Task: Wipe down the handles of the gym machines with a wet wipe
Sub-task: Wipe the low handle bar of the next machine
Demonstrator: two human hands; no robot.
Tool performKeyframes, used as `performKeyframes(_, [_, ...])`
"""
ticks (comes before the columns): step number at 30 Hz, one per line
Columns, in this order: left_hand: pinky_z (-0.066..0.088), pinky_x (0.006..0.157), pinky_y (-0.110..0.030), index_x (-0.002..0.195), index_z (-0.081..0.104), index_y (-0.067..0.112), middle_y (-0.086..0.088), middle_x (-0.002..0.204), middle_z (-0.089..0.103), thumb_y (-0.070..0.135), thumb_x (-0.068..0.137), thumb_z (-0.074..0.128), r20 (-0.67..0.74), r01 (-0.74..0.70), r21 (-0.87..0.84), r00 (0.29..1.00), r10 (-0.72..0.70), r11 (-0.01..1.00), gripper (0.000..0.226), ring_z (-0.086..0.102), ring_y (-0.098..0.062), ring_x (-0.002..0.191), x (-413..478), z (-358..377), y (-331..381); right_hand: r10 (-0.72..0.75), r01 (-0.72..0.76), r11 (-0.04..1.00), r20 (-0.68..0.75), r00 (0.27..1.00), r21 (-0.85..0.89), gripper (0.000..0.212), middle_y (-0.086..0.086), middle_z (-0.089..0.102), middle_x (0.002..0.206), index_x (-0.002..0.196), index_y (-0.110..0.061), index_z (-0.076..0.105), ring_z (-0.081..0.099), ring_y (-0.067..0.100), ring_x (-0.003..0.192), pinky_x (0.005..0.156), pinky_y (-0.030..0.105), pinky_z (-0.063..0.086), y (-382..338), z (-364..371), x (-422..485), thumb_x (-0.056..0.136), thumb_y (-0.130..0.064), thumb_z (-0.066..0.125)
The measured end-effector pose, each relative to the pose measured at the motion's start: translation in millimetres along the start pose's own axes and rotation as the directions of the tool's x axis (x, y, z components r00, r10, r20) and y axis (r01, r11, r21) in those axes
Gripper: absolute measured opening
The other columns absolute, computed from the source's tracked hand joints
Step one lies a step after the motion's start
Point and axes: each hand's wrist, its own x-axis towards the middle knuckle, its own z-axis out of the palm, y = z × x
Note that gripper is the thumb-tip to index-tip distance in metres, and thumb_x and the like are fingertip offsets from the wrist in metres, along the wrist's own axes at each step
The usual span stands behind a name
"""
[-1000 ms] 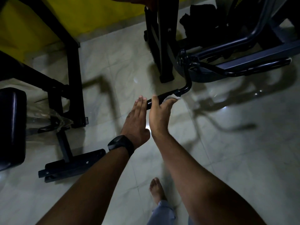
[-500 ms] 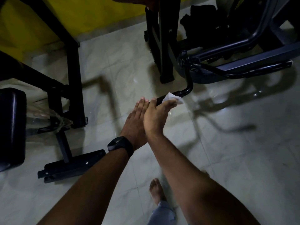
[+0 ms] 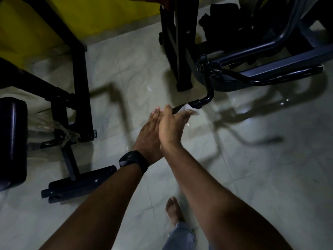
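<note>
— Is there any container in front of us?
— Only a crumpled clear plastic wrap (image 3: 52,131) on the floor, by the foot of the padded bench (image 3: 10,141). We cannot tell whether it holds anything.

— And our hands?
— Our right hand (image 3: 171,129) is curled round the black handle (image 3: 197,103), pinching the white wet wipe (image 3: 187,109) between thumb and bar. The wipe bunches out just past the thumb, short of the handle's upward bend. Our left hand (image 3: 148,136) is flat, fingers straight and together, its edge touching the right hand. The right hand hides whether it also touches the handle.

— What differs from a second ago?
— Then we saw a gap between the hands, with the handle's end showing in it and only a sliver of wipe. Now the hands are pressed together, that end is covered, and more of the wipe shows.

— What about materials?
— The handle is a round tube, glossy at the bend, rising into the dark blue metal frame of the machine (image 3: 270,67). The floor (image 3: 252,168) is pale, glossy, marbled tile that mirrors the frame. A black watch (image 3: 133,160) sits on our left wrist. The bench pad is rounded and black.
</note>
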Motion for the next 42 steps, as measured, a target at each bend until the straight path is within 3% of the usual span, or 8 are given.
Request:
performKeyframes(5, [0.005,0.126,-0.032,0.159,0.014,0.009,-0.011,0.167,0.008,0.046,0.095,0.054,0.024,0.061,-0.144,0.998,-0.058,0.988,0.085,0.003,-0.021,0.155,-5.9,-11.9,6.4,0.004,-0.002,0.987,0.009,1.0,-0.159,0.096,0.017,-0.021,0.163,0.151,0.001,-0.022,-0.001,0.027,0.154,0.123,0.045,0.018,-4.1,11.7,-4.0,0.095,-0.035,0.047])
performKeyframes(12, [0.008,0.126,-0.039,0.159,-0.008,0.009,-0.009,0.167,-0.013,0.062,0.09,0.044,0.049,0.006,0.063,0.999,-0.009,0.998,0.101,-0.014,-0.019,0.154,2.0,1.5,-5.9,0.039,-0.022,0.992,-0.134,0.99,0.127,0.058,0.017,0.05,0.14,0.14,-0.004,0.034,0.056,0.028,0.122,0.1,0.03,0.044,0.3,1.5,7.5,0.093,-0.03,0.055])
performKeyframes(17, [-0.004,0.118,-0.019,0.158,-0.011,0.017,0.003,0.165,-0.016,0.019,0.08,0.073,0.004,0.063,-0.057,0.998,-0.063,0.996,0.115,-0.01,-0.015,0.154,-1.6,2.6,-0.9,0.035,0.03,0.981,-0.324,0.945,0.193,0.03,0.014,0.055,0.118,0.11,-0.01,0.042,0.062,0.025,0.098,0.085,0.03,0.054,7.3,-9.7,29.6,0.093,-0.019,0.065])
performKeyframes(23, [-0.001,0.117,-0.019,0.158,-0.014,0.02,0.009,0.162,-0.021,0.019,0.078,0.076,-0.009,0.074,-0.08,0.997,-0.075,0.994,0.12,-0.011,-0.014,0.154,-1.6,8.5,-3.4,-0.264,0.267,0.962,-0.439,0.859,-0.056,0.025,0.012,0.05,0.125,0.115,-0.001,0.058,0.056,0.027,0.114,0.086,0.012,0.044,9.9,-11.8,27.1,0.094,0.007,0.047])
performKeyframes(30, [0.009,0.123,-0.028,0.16,-0.003,0.014,-0.001,0.167,-0.007,0.004,0.069,0.061,-0.002,0.075,-0.144,0.997,-0.077,0.987,0.111,-0.008,-0.016,0.154,-2.8,0.0,2.0,-0.806,0.702,0.429,0.111,0.582,-0.568,0.024,0.017,0.054,0.139,0.107,-0.002,0.063,0.044,0.031,0.137,0.113,0.036,0.039,46.6,-44.4,34.1,0.098,-0.004,0.04])
performKeyframes(34, [0.013,0.125,-0.035,0.16,-0.001,0.012,-0.004,0.168,-0.006,0.003,0.065,0.058,-0.023,0.084,-0.14,0.996,-0.088,0.987,0.112,-0.007,-0.017,0.155,-2.5,1.9,3.8,-0.811,0.738,0.123,0.362,0.461,-0.664,0.035,0.015,0.057,0.137,0.131,-0.003,0.058,0.049,0.033,0.132,0.11,0.043,0.043,54.2,-61.2,50.1,0.098,0.001,0.049])
performKeyframes(37, [0.013,0.125,-0.034,0.16,-0.002,0.013,-0.002,0.168,-0.007,0.003,0.066,0.058,-0.029,0.103,-0.155,0.994,-0.109,0.982,0.112,-0.008,-0.017,0.155,-3.1,3.2,6.9,-0.769,0.725,0.04,0.442,0.462,-0.688,0.042,0.016,0.058,0.133,0.135,-0.005,0.057,0.052,0.033,0.127,0.104,0.043,0.046,54.2,-67.0,58.1,0.093,-0.003,0.064])
performKeyframes(42, [0.011,0.125,-0.034,0.16,0.0,0.012,-0.003,0.167,-0.006,0.003,0.066,0.056,-0.029,0.095,-0.141,0.995,-0.1,0.985,0.109,-0.008,-0.016,0.154,-3.5,2.1,5.7,-0.683,0.772,-0.144,0.627,0.375,-0.619,0.04,0.013,0.047,0.149,0.143,-0.009,0.049,0.039,0.034,0.142,0.12,0.048,0.024,42.5,-70.4,58.9,0.107,-0.018,0.037])
